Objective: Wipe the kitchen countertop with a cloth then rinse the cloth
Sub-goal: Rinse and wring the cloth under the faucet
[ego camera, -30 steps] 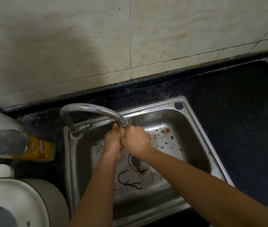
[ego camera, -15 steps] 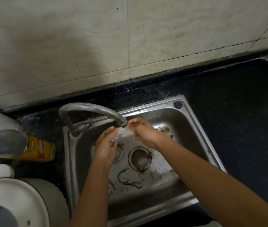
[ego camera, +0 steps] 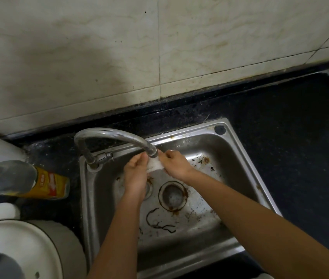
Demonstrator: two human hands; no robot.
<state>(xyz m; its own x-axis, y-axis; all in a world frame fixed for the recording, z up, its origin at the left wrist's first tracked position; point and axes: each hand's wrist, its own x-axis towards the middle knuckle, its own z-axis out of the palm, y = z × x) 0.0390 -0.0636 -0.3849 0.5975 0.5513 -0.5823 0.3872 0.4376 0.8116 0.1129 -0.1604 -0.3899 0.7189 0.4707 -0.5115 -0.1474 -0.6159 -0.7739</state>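
Above the steel sink (ego camera: 246,158), our left hand (ego camera: 135,174) and right hand (ego camera: 176,165) meet with the white cloth (ego camera: 155,165) bunched between them, and each hand grips one end with curled fingers. The cloth sits just under the spout of the faucet (ego camera: 115,135). Beyond it the black countertop (ego camera: 290,137) runs to the tiled wall (ego camera: 220,47).

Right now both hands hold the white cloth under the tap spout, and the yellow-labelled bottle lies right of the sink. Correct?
No. The head view shows the yellow-labelled bottle lying left of the sink. The left hand and right hand do hold the white cloth under the tap spout.
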